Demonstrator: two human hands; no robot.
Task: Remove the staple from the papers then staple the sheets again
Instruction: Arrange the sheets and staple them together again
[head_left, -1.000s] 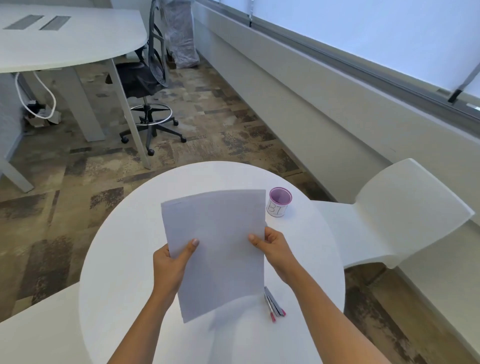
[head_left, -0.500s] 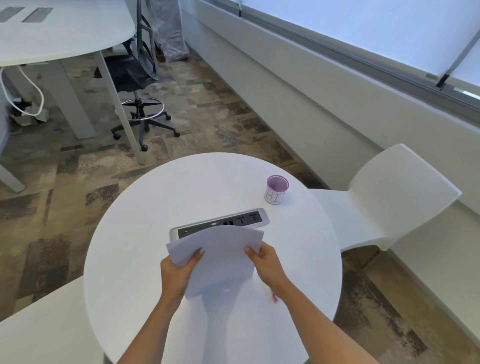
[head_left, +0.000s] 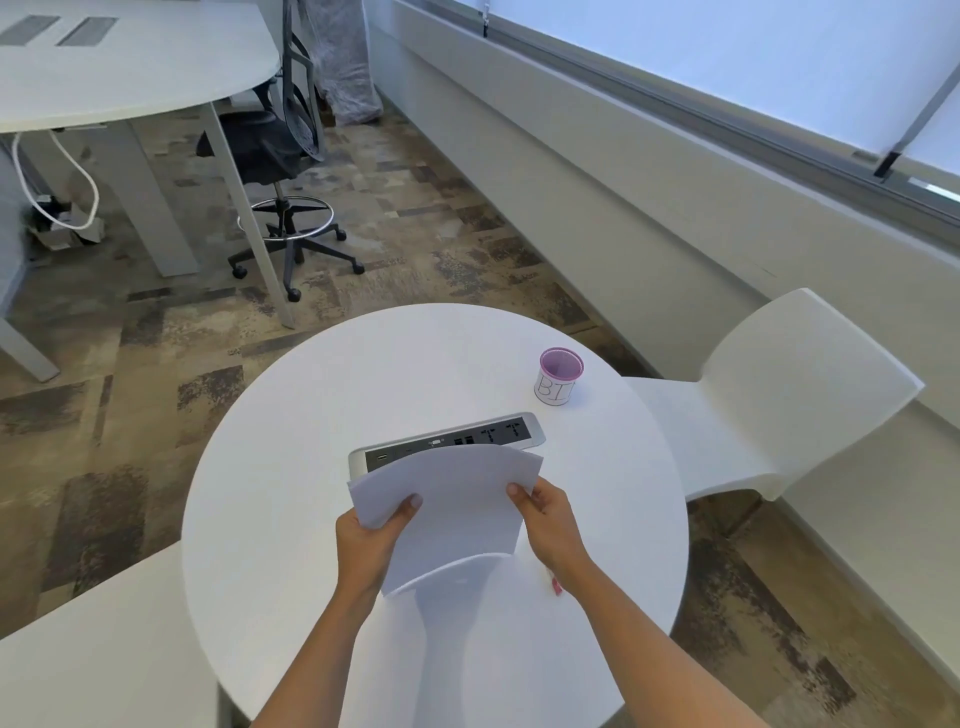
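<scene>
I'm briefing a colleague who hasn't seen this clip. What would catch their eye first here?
First, the papers at the middle of the round white table, bowed upward and held by the left hand and right hand at either side. Just beyond them a power socket panel is set into the tabletop, and a pink-rimmed cup stands at the far right.

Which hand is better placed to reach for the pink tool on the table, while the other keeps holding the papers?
The right hand, probably. The pink tool lies just beneath its wrist, mostly hidden, on the right side of the papers. The left hand grips the opposite edge, so it can hold them alone.
</scene>
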